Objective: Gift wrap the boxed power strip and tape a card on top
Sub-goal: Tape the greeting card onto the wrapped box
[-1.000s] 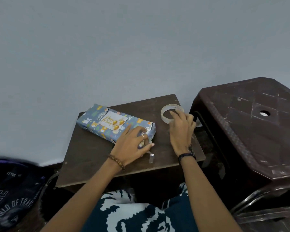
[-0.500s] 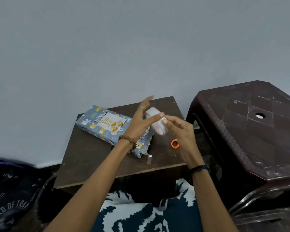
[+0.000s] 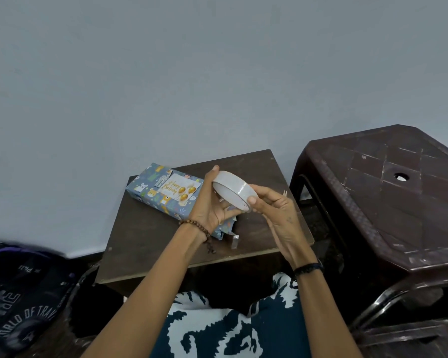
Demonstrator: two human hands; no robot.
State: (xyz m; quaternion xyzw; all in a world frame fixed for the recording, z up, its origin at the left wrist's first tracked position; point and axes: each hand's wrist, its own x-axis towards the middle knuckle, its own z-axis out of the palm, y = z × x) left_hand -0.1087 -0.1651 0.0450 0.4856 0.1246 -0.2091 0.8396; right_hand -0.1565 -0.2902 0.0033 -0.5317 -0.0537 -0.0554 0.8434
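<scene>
— Left hand (image 3: 209,208)?
— Curled around the tape roll (image 3: 234,191), lifted above the table (image 3: 150,239).
— Right hand (image 3: 277,210)?
— Pinching the roll's near rim, thumb on top.
— Wrapped box (image 3: 163,193)?
— Flat on the table behind the hands, card (image 3: 179,189) on top, near end partly hidden.

Your left wrist wears a brown wooden bead bracelet (image 3: 195,226) (a short strand dangles), your right a black braided band (image 3: 308,267); both forearms are bare.

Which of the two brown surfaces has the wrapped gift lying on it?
The small flat wooden table directly in front of the person holds the wrapped gift. The glossy plastic stool to the right, with a hole in its top, carries nothing.
</scene>
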